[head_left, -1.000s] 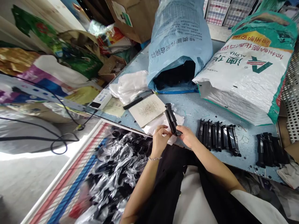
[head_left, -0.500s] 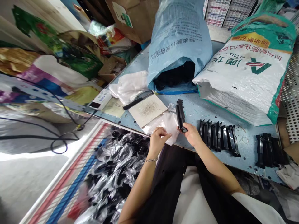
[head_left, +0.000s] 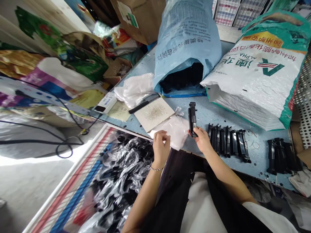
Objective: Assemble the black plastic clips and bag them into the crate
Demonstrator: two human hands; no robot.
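My right hand grips the lower end of a long black plastic part, held upright over the blue table. At the left edge of a pile of clear plastic bags, my left hand has its fingers curled in toward the thumb. Whatever those fingers pinch, if anything, is hidden. Right of my right hand, several similar black parts lie side by side in a row. A smaller group of black parts is farther right.
A blue sack with black contents and a white-green sack stand at the back. A speckled card and more plastic bags lie left. Below the table edge, a crate holds bagged black items.
My right hand has shifted the black part slightly right and up, away from the bags. My left hand has drawn back a little left, its thumb folding in.
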